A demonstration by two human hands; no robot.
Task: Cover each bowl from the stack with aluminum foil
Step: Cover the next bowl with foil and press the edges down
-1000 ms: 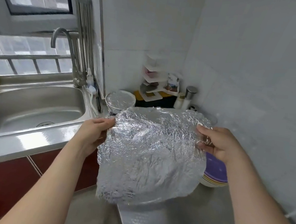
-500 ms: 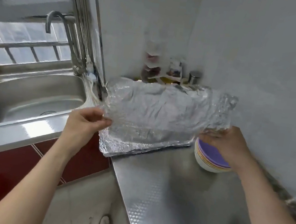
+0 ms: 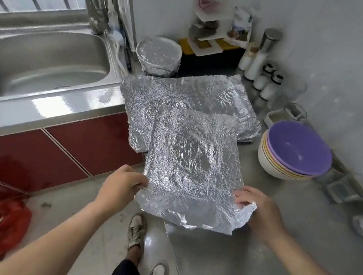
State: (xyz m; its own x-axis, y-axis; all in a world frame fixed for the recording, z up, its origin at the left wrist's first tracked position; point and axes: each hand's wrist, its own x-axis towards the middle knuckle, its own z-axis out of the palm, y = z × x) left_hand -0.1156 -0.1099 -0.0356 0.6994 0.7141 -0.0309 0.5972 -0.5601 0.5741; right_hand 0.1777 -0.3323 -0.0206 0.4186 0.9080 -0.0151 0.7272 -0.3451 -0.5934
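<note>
left hand (image 3: 120,188) pinching, right hand (image 3: 257,210) pinching, forearms extended

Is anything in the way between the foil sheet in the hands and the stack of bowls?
Nothing visible. Only counter surface lies between the sheet and the stack to its right. The foil pile lies farther back, off that path.

I see a home kitchen: a stainless sink (image 3: 37,64) with its tap (image 3: 97,17), a steel surface (image 3: 263,257), seasoning bottles (image 3: 262,62) against tiled walls.
</note>
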